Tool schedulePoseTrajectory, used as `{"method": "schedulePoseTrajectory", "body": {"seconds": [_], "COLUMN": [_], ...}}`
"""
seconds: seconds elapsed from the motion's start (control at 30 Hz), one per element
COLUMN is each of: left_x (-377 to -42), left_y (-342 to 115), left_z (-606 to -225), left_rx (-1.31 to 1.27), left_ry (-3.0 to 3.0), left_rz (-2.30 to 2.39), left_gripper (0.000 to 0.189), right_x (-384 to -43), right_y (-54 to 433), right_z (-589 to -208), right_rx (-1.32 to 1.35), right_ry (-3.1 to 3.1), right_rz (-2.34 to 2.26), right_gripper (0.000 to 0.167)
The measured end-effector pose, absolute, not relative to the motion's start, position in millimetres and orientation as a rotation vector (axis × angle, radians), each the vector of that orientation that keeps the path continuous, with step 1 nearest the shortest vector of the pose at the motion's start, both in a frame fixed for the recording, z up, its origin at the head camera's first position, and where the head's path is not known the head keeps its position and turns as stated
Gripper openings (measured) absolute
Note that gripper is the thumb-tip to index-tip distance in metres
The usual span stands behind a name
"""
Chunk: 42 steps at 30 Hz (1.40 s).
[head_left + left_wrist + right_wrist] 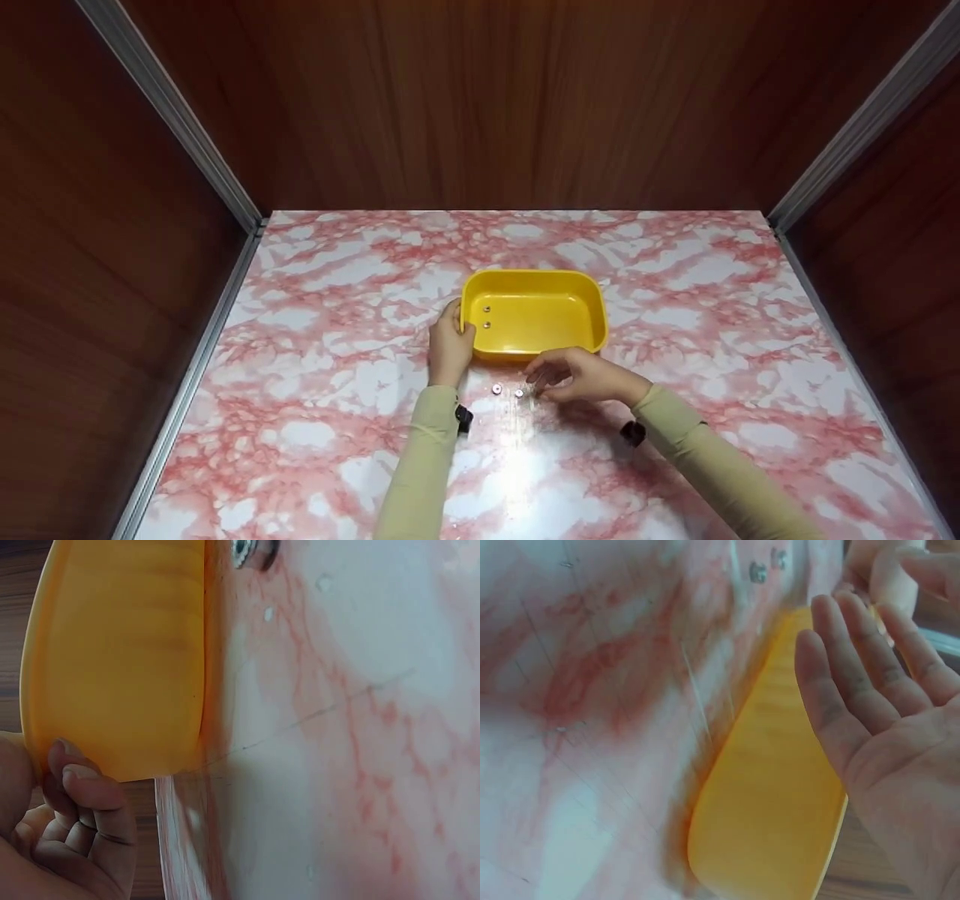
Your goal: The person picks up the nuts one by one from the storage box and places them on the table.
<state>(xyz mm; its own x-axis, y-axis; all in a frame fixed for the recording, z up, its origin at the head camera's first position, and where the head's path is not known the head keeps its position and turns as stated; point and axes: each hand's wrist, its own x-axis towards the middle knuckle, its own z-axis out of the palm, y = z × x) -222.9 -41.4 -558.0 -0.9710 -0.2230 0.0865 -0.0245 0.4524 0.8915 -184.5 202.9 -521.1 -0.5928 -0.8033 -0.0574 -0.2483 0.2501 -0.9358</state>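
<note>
A yellow plastic bin [532,315] sits on the table. My left hand [451,346] grips its left wall, thumb over the rim; in the left wrist view the left hand [75,817] has curled fingers against the bin's corner. Just off the bin's near side, my right hand [581,376] reaches inward with fingers loosely bent and thumb apart. Its fingers look extended in the right wrist view, where the right hand [900,727] passes in front of the bin. Two small round metal pieces [496,389] lie on the table by the right fingertips. Two similar metal pieces [487,325] are inside the bin.
The table [337,435] has a red-and-white marbled top that reflects light near the front. Dark wood panels [517,105] with metal edge strips [187,127] enclose it at the back and both sides.
</note>
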Motion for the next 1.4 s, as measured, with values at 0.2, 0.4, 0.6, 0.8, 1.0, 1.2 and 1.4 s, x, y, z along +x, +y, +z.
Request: {"method": "schedulePoseTrajectory", "body": {"seconds": [0.2, 0.4, 0.6, 0.8, 1.0, 1.2, 1.4], "left_x": [-222, -223, -223, -224, -223, -223, -222], "left_y": [-41, -41, -41, -41, -41, -41, -41], "left_z": [-558, -559, -559, -559, -559, -559, -558], "left_rx": [0.209, 0.185, 0.175, 0.181, 0.197, 0.218, 0.218], "left_ry": [-2.493, -2.473, -2.465, -2.477, -2.493, -2.502, -2.506], "left_rz": [-1.562, -1.547, -1.541, -1.534, -1.534, -1.547, -1.54], "left_gripper": [0.053, 0.05, 0.048, 0.048, 0.049, 0.051, 0.05], "right_x": [-183, -182, -187, -197, -203, -201, -200], "right_y": [205, 203, 207, 211, 212, 208, 205], "right_z": [-510, -495, -494, -496, -494, -486, -468], "right_rx": [-0.955, -0.976, -1.048, -1.057, -1.019, -1.005, -0.983], "right_ry": [1.945, 1.922, 1.978, 1.885, 1.864, 1.914, 1.96], "right_rz": [-1.359, -1.347, -1.326, -1.407, -1.426, -1.403, -1.41], "right_gripper": [0.041, 0.045, 0.051, 0.056, 0.057, 0.059, 0.054]}}
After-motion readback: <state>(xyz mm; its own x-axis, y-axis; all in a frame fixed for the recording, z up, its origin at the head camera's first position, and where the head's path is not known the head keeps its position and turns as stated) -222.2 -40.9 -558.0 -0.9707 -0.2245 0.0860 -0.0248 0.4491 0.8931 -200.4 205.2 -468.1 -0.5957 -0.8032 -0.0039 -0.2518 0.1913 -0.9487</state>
